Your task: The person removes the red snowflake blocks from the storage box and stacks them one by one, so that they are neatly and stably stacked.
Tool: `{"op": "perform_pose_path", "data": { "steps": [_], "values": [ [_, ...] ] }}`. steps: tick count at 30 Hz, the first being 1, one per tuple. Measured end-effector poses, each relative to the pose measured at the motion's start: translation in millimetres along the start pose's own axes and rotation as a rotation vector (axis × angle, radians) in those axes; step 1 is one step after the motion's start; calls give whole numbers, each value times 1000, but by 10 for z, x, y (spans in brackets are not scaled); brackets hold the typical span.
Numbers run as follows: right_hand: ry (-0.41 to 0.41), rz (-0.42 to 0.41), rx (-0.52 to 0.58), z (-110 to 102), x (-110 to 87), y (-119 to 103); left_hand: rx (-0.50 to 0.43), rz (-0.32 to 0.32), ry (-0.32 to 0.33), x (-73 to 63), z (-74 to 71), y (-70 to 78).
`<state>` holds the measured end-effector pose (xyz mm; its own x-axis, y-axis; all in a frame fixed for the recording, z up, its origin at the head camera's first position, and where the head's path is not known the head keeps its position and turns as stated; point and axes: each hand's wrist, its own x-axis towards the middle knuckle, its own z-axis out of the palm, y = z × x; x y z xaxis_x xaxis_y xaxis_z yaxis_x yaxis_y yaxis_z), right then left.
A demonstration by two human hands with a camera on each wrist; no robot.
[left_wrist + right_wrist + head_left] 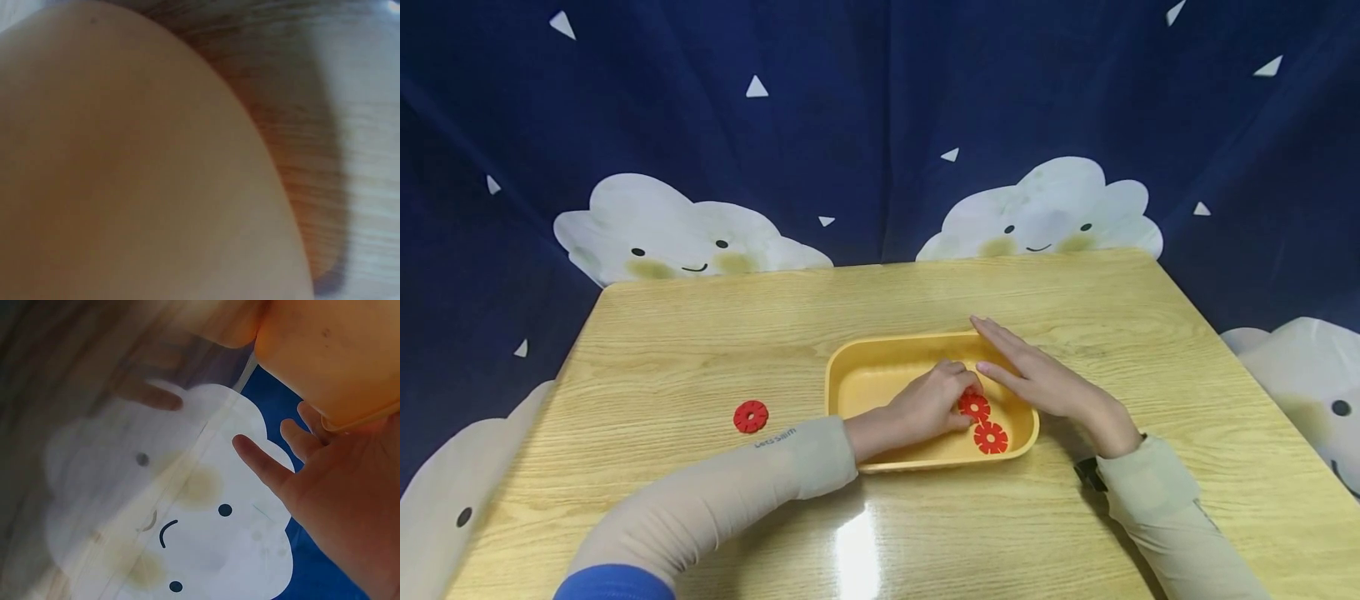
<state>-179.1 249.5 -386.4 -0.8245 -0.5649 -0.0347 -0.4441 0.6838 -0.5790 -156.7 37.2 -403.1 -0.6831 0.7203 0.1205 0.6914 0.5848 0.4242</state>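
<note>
In the head view my left hand (928, 406) reaches into a yellow plastic tray (868, 340), its curled fingers and thumb gripping a red notched disc (976, 408). Just below that disc, a second red notched disc (991, 437) overlaps its edge in this view. My right hand (1048, 379) rests at the tray's right end, fingers straight and spread over the rim. From the right wrist, the straight fingers of that hand show beside the tray's corner (312, 356). The left wrist view has only the tray's blurred outer side (156, 156); the left hand is hidden there.
A third red notched disc (750, 416) lies on the wooden table (685, 350), left of the tray. Behind the table hangs a dark blue curtain (850, 108) with white clouds and triangles. Glare marks the table in front of the tray.
</note>
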Motion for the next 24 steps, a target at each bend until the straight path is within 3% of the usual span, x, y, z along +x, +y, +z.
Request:
{"op": "perform_pose_path", "data": {
  "steps": [11, 24],
  "values": [
    [1, 2, 3, -5, -2, -5, -25, 14, -31, -15, -14, -26],
    [0, -4, 7, 1, 0, 7, -38, 12, -7, -34, -3, -34]
  ]
}}
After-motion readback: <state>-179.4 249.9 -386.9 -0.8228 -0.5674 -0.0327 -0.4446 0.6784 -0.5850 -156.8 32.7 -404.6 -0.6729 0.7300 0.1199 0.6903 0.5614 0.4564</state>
